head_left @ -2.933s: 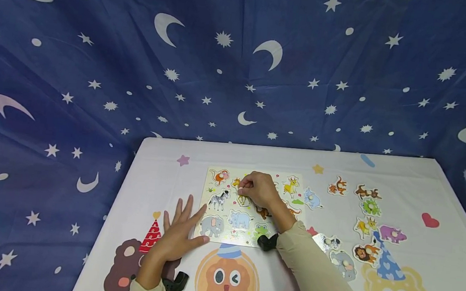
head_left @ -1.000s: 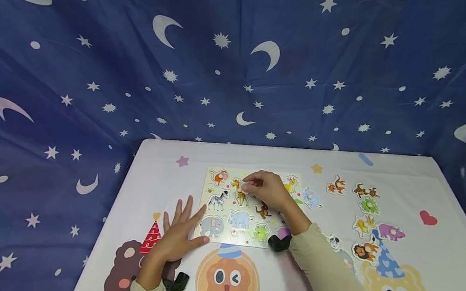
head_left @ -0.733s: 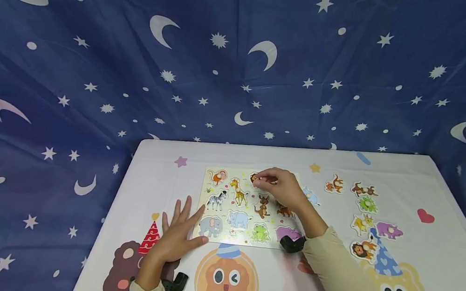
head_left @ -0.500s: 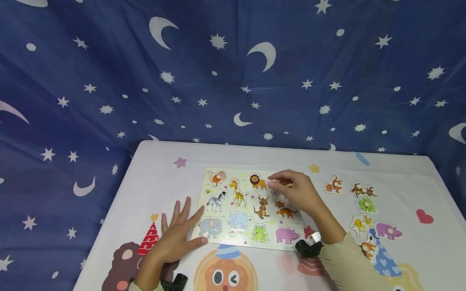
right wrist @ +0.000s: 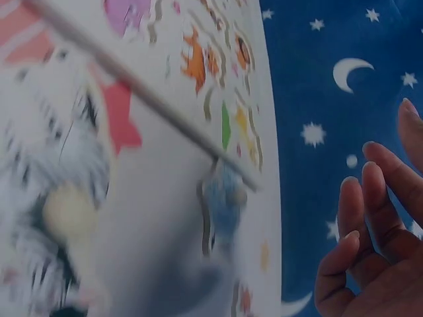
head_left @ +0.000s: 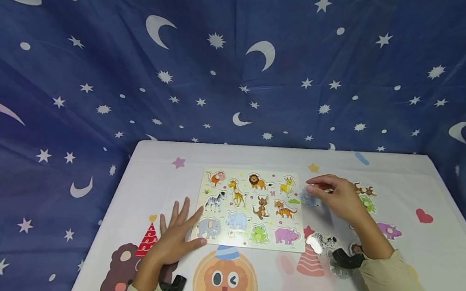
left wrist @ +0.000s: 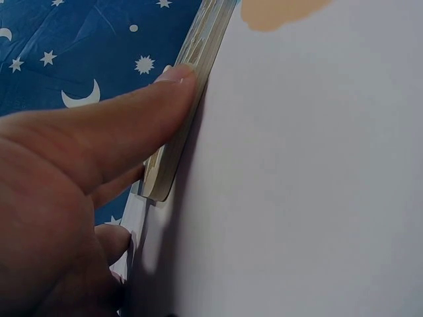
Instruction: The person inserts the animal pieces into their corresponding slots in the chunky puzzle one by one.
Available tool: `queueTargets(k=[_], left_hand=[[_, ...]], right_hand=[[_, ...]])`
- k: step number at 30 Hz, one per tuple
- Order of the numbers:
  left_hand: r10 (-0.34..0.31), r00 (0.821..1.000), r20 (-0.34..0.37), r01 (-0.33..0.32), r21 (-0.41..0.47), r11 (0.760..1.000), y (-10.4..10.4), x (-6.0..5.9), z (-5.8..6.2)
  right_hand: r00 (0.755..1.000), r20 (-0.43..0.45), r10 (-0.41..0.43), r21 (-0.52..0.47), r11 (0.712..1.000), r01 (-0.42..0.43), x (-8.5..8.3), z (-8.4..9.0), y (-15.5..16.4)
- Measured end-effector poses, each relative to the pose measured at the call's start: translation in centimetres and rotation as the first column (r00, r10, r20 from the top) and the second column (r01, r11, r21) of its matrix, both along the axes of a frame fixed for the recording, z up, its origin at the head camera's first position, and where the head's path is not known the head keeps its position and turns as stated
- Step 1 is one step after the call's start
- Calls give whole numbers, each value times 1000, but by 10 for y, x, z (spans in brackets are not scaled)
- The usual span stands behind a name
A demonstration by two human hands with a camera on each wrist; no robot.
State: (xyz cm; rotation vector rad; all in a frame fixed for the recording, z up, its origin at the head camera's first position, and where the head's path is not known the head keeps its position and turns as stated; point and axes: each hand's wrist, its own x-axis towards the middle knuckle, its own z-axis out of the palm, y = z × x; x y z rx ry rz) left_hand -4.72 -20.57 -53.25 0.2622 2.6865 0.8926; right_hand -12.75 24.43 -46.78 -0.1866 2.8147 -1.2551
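Note:
My left hand (head_left: 177, 236) lies with spread, straight fingers at the left side of a cream animal puzzle board (head_left: 236, 174); in the left wrist view its thumb rests on the board's edge (left wrist: 173, 155). Just beyond the board's right side, my right hand (head_left: 339, 198) hovers by a blue rhino piece (head_left: 308, 198). The right wrist view shows that rhino piece (right wrist: 223, 208) apart from loosely bent fingers (right wrist: 350, 205), which hold nothing. On the board, a monkey piece (head_left: 215, 177) and a giraffe piece (head_left: 237, 193) lie over their pictures.
Loose knobbed pieces lie to the right: a zebra (head_left: 321, 241), an elephant (head_left: 338, 270), a purple hippo (head_left: 390, 231), a frog (head_left: 368, 204) and a kangaroo (head_left: 364, 189). My right hand and forearm cover others. Behind the white table (head_left: 152, 152) hangs a starry blue cloth (head_left: 207, 21).
My right hand has left the giraffe piece and moved right, across the board to the blue rhino piece. My left hand stays where it was.

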Motion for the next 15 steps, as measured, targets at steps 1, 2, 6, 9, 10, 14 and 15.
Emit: queueTargets(k=[1, 2, 6, 9, 10, 14, 15], left_hand=[[0, 1000, 0, 0, 1, 1000, 0, 0, 1], [0, 1000, -1, 0, 2, 1000, 0, 0, 1], [1, 1000, -9, -1, 2, 1000, -1, 0, 3], [3, 1000, -13, -3, 0, 1000, -2, 0, 3], [4, 1000, -15, -4, 3, 1000, -2, 1, 3], [-1, 1000, -22, 2, 10, 1000, -1, 1, 2], [-1, 1000, -22, 2, 13, 1000, -1, 1, 2]], right_hand=[[1000, -7, -10, 7, 1000, 10, 2, 0, 4], [1000, -13, -18, 12, 1000, 18, 5, 0, 8], [999, -33, -34, 33, 999, 35, 16, -3, 26], [999, -4, -41, 68, 997, 41, 25, -10, 42], [999, 14, -50, 87, 995, 48, 28, -12, 48], [993, 100, -67, 131, 990, 54, 41, -18, 69], [991, 116, -73, 143, 988, 56, 44, -19, 75]])
